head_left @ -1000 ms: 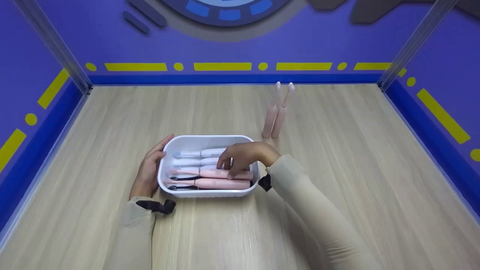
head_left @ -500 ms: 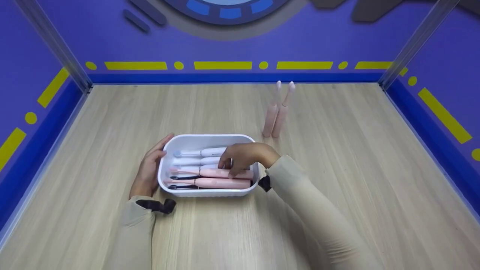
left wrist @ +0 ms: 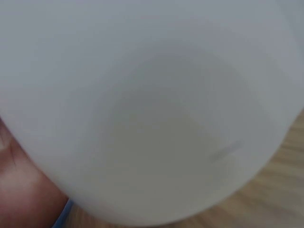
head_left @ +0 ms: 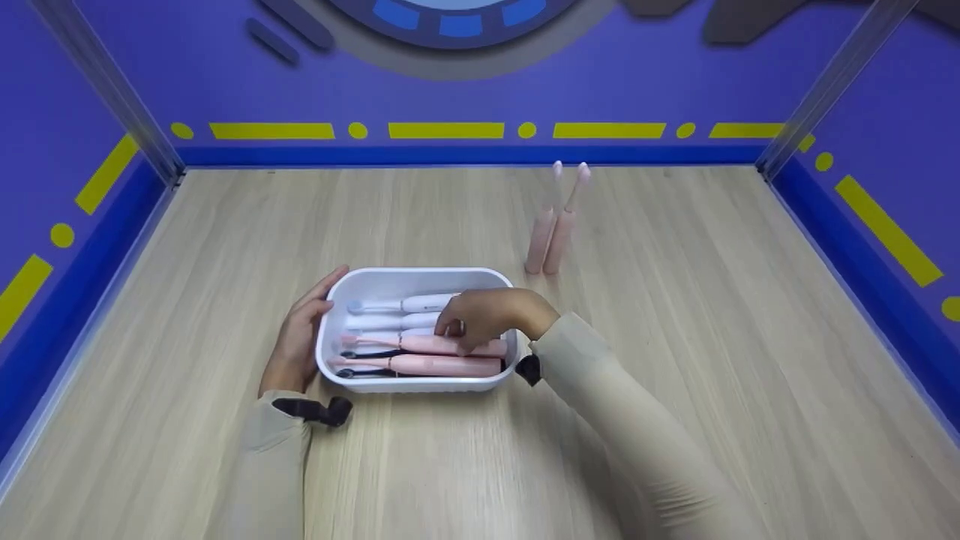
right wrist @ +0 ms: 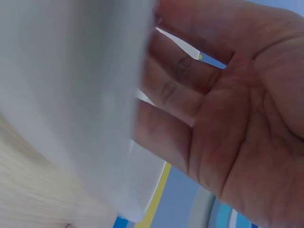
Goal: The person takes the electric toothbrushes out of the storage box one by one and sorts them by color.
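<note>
Steadying the white bin (head_left: 420,385) with our straight-fingered left hand (head_left: 295,339), we should lift its farther pink toothbrush (head_left: 423,343) level, right hand (head_left: 486,315) fingers pinching it

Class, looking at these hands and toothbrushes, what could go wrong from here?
1. The right hand pinches a pink toothbrush lying close beside another pink one in the white bin; lifting it might drag its neighbour.
2. Two upright pink toothbrushes stand close together on the table; a bump could topple both.
3. The left hand touches the bin's end; pushing might slide it.
</note>
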`<action>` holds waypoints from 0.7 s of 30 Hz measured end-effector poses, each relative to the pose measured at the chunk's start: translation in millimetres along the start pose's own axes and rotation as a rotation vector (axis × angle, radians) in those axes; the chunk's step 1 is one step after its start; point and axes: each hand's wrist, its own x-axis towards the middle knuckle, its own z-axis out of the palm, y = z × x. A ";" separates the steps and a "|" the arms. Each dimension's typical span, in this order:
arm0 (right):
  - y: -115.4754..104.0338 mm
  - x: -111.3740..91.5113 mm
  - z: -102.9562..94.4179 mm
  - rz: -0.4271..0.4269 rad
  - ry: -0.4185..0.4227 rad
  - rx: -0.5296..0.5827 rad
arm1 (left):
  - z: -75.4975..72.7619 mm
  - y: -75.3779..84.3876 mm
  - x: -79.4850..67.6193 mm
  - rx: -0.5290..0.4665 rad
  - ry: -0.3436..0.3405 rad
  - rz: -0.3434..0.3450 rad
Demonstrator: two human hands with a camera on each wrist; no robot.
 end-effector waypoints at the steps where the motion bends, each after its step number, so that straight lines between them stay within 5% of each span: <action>1: -0.2 -0.2 0.1 0.003 0.001 0.004 | 0.0 0.1 -0.1 -0.001 -0.004 -0.001; 21: 3.6 -1.5 2.0 -0.082 0.032 -0.007 | -0.3 0.6 0.4 -0.032 -0.012 -0.006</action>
